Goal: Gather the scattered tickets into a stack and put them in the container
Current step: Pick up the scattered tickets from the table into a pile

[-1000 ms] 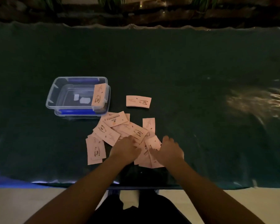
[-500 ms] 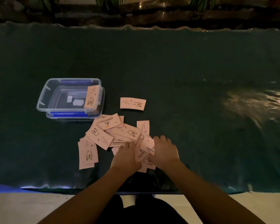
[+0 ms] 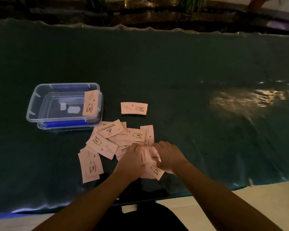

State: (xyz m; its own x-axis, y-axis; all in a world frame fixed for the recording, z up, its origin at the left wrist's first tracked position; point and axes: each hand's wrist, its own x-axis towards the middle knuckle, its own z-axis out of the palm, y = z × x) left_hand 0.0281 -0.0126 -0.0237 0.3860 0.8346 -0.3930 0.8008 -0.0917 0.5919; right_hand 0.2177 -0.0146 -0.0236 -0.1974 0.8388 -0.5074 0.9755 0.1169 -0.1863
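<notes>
Pale pink tickets printed with a coffee cup lie scattered on the dark green table cover. My left hand (image 3: 132, 160) and my right hand (image 3: 169, 157) press together around a bunch of tickets (image 3: 151, 161) near the front edge. A loose pile of tickets (image 3: 110, 139) spreads to the left of my hands. One ticket (image 3: 134, 108) lies apart farther back. Another ticket (image 3: 90, 102) leans on the right wall of the clear plastic container (image 3: 40, 100) at the left.
The container sits on its blue-edged lid (image 3: 65, 123). The table's front edge (image 3: 157, 198) runs just below my hands, with pale floor beyond it. Plants and a dark ledge (image 3: 140, 12) line the far side. A bright reflection (image 3: 240, 100) glares at the right.
My hands have drawn closer together and closed on several tickets, bunching them between the palms. The view has shifted slightly.
</notes>
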